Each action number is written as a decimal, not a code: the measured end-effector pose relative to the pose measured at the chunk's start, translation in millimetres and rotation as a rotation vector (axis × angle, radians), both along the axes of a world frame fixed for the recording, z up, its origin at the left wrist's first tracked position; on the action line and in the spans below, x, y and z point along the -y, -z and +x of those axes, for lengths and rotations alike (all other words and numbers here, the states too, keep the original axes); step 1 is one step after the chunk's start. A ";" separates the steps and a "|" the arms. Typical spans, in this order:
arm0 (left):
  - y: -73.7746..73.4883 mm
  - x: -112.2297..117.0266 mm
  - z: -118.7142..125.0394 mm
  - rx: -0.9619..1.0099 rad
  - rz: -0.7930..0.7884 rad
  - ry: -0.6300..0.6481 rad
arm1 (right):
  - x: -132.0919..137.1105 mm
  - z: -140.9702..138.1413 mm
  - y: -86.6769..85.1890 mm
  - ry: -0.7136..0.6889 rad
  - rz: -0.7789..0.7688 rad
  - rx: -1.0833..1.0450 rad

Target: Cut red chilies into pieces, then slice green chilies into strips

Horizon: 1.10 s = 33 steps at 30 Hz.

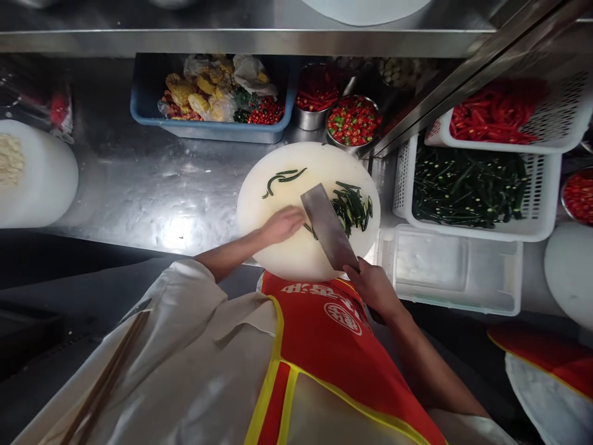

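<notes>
Cropped red apron (308,337), blurred left hand (283,225)

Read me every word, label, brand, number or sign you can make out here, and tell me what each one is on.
"香油": white characters on the red apron, probable reading.
Further white lettering beside it on the apron: folded, too unclear to read.
Round white emblem on the apron: marks inside too small and blurred.
I can read no other text.

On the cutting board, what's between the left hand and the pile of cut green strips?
The head view shows the cleaver angled between the left hand and the pile of cut green strips, plus loose green bits beside the blade.
</notes>
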<state>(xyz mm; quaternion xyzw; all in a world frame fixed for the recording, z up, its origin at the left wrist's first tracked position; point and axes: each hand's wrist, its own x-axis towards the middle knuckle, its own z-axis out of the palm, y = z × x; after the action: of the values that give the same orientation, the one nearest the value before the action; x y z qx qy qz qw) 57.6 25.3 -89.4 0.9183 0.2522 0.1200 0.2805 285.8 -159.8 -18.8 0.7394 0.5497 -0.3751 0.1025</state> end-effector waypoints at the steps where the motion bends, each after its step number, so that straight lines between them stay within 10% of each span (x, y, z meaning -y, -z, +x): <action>1: -1.6 -13.4 0.5 -0.005 0.019 -0.111 | 5.9 4.5 -4.3 0.011 0.000 0.007; 4: -1.2 -54.6 5.1 -0.058 0.070 -0.391 | 23.8 13.3 -18.3 -0.042 -0.027 -0.021; 9: -2.8 -81.8 15.6 -0.232 0.048 -0.432 | 37.6 11.6 -23.2 -0.194 -0.076 -0.086; 20: -17.1 36.5 -4.2 -0.341 -0.243 -0.285 | 29.2 2.8 -2.8 0.028 -0.056 -0.012; 28: -2.0 22.4 -16.9 -0.001 -0.003 0.109 | 11.1 -7.9 -11.8 -0.071 -0.067 0.025; 33: 4.8 31.7 -14.2 0.007 0.038 0.077 | 7.3 -9.3 -24.5 -0.135 -0.098 0.025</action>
<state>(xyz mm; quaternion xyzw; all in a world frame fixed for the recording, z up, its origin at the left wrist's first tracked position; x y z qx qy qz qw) 43.3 -6.4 -94.2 0.9321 0.2131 0.1173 0.2684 276.5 -167.1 5.7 0.6993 0.5780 -0.3843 0.1707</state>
